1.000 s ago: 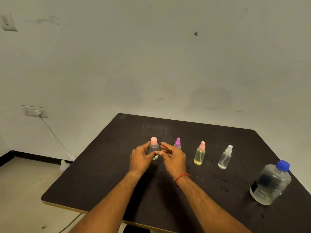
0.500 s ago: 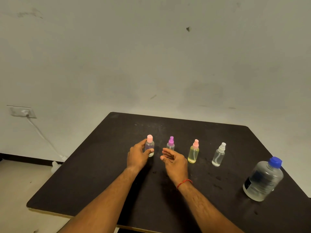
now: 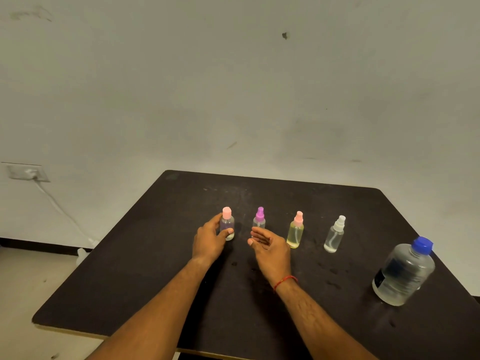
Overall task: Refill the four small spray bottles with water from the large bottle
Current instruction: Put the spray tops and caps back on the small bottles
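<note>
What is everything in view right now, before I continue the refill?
table: one, dark, centre
pink-capped clear bottle: one, leftmost in the row
purple-capped bottle: one, clear, second in the row
yellow bottle: one, pink cap, third in the row
white-capped bottle: one, clear, fourth in the row
large bottle: one, clear with blue cap, table's right edge
wall socket: one, white, cable plugged in, left wall
left hand: one, grips the pink-capped clear bottle
right hand: one, open, before the purple-capped bottle; red thread on wrist
</note>
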